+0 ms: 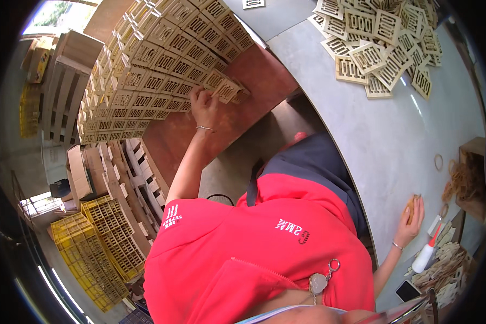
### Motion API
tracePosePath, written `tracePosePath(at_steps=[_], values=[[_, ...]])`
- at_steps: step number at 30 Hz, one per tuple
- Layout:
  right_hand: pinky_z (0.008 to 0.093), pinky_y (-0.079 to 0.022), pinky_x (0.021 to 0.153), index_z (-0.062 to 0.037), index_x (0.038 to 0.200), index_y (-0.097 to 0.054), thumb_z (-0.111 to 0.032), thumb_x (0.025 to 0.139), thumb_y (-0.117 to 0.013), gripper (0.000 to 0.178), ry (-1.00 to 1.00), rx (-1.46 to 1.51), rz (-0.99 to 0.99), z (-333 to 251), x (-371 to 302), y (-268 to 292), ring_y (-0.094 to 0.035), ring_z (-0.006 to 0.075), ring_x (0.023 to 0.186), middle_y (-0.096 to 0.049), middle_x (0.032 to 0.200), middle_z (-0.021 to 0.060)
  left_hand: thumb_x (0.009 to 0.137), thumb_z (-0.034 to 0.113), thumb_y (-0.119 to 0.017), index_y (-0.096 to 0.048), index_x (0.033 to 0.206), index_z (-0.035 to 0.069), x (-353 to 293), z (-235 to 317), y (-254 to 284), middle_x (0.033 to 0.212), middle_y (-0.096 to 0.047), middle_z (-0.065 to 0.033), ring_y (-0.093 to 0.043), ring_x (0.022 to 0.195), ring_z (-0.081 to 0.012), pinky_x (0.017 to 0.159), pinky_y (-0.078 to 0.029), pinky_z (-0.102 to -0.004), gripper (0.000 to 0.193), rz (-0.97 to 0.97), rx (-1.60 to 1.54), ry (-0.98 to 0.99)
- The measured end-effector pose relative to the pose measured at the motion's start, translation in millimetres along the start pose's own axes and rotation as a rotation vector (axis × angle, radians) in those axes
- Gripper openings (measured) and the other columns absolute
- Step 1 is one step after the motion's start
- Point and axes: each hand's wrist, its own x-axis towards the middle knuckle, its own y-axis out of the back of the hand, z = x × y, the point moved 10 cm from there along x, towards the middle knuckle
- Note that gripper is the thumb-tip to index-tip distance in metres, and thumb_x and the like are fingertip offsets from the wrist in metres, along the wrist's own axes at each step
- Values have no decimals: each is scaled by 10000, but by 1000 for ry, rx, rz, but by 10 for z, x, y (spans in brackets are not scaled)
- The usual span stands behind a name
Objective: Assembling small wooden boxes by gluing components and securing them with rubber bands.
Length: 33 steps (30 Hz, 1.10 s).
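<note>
My left hand (204,110) reaches up to the red-brown table and grips a small bundle of slotted wooden panels (225,90) at the near end of a big stack. That stack of matching pale panels (156,59) rises in neat rows on the same table. Over on the right, my right hand (409,222) is at the grey tabletop (362,146). Its fingers are closed on what looks like a tan rubber band (412,209).
Loose slotted panels (383,40) lie heaped on the far grey tabletop. A box of rubber bands (467,181), a white bottle with a red tip (424,258), a phone (407,290) and thin wooden pieces (443,270) sit at right. Yellow crates (89,254) and pallets (129,189) stand left.
</note>
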Motion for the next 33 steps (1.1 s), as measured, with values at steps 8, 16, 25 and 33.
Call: tracePosePath(at_steps=[8, 16, 25, 33], values=[[401, -391, 997, 11, 1178, -582, -115, 901, -566, 306, -266, -31, 91, 439, -396, 216, -525, 322, 1145, -556, 1249, 164, 770, 71, -718, -632, 873, 22, 64, -67, -259, 1151, -462, -104, -564, 947, -196, 728, -533, -265, 143, -17, 171, -141], [418, -376, 1005, 11, 1160, -596, -90, 924, -516, 270, 151, -25, -104, -643, -333, -97, -497, 322, 1189, -561, 1250, 161, 753, 91, -727, -645, 852, 27, 10, -54, -356, 1170, -482, -134, -502, 1075, -288, 883, -450, -368, 144, -71, 222, -202], [407, -382, 1000, -7, 1156, -603, -66, 916, -518, 261, -33, 4, 33, -154, 131, -137, -502, 305, 1187, -562, 1254, 149, 765, 73, -704, -617, 862, 38, 5, 61, -355, 1203, -494, -145, -518, 1084, -312, 882, -456, -383, 135, -85, 303, -229], [404, -377, 1007, -8, 1143, -616, -50, 900, -529, 262, 54, 43, -22, -533, 79, -220, -501, 302, 1189, -568, 1249, 146, 795, 120, -677, -606, 948, 41, -69, 92, -381, 1198, -492, -174, -498, 1097, -353, 919, -422, -431, 186, -102, 350, -311]])
